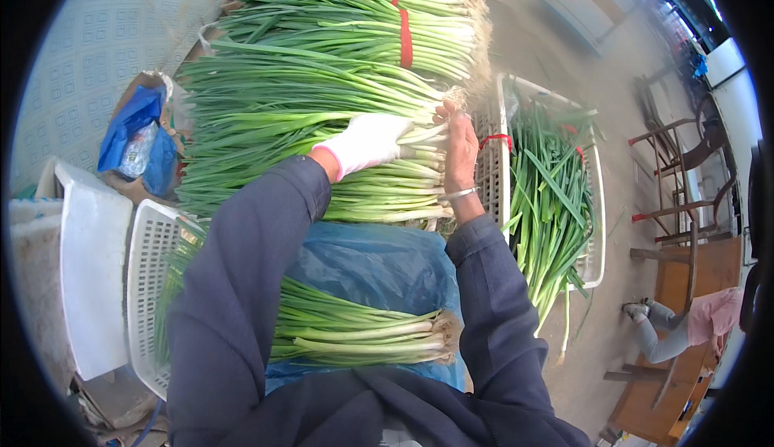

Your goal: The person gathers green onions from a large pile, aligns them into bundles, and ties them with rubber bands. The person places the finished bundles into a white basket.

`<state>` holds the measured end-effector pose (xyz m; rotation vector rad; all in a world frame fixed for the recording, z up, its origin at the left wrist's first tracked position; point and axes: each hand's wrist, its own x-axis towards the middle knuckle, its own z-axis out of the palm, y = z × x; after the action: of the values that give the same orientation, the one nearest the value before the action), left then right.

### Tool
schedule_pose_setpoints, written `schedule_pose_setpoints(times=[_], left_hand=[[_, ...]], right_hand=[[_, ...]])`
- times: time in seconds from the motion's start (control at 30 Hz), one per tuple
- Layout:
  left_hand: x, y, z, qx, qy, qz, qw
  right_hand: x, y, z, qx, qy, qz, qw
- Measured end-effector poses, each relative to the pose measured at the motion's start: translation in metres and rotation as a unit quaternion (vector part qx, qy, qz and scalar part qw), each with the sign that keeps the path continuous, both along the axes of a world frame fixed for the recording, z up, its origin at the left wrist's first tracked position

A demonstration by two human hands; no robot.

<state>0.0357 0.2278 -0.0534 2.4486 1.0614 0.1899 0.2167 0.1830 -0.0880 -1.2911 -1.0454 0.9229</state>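
Observation:
My left hand [372, 141] wears a white glove and closes over the pale stems of green onions [258, 137]. These lie in a wide heap, leaves to the left and roots to the right. Bare, with a bracelet at the wrist, my right hand [460, 153] is held edge-on along the root ends, its fingers stretched along them and the tips bent slightly inward. Farther up the heap, red ties [405, 37] wrap some bundles. Nearest my body, more green onions [363, 336] rest on a blue plastic sheet [375, 257], between my forearms.
To the right, a white crate [598, 245] holds loose green onions with leaves hanging over its edge. White basket [145, 245] and pale box [93, 266] stand at left, near a bag with blue plastic [121, 137]. A person [685, 326] is by wooden furniture far right.

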Motion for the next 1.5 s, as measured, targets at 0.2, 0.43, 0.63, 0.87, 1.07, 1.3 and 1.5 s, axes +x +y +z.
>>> schedule_pose_setpoints(times=[0.2, 0.43, 0.63, 0.87, 1.07, 1.3, 1.5], left_hand=[[-0.017, 0.0, 0.034, 0.043, -0.008, 0.033, 0.998], [-0.055, -0.01, 0.131, -0.142, -0.289, 0.07, 0.944], [-0.073, -0.038, 0.202, -0.181, -0.32, -0.013, 0.93], [-0.069, -0.063, 0.223, -0.203, -0.31, -0.003, 0.929], [-0.068, -0.063, 0.226, -0.167, -0.314, -0.006, 0.935], [-0.145, -0.078, 0.301, -0.023, -0.377, 0.021, 0.926], [-0.171, -0.116, 0.372, 0.264, -0.324, 0.1, 0.903]], right_hand=[[0.033, -0.032, 0.022, 0.013, 0.112, -0.03, 0.993], [-0.014, -0.203, 0.071, 0.131, -0.426, 0.269, 0.854], [-0.033, -0.17, 0.055, 0.161, -0.48, 0.149, 0.849], [-0.048, -0.036, 0.021, 0.077, -0.361, 0.206, 0.906], [-0.086, -0.002, -0.044, -0.024, -0.461, 0.119, 0.879], [-0.086, 0.04, -0.055, 0.002, -0.591, 0.034, 0.806], [-0.045, 0.037, -0.011, 0.038, -0.39, 0.055, 0.918]])
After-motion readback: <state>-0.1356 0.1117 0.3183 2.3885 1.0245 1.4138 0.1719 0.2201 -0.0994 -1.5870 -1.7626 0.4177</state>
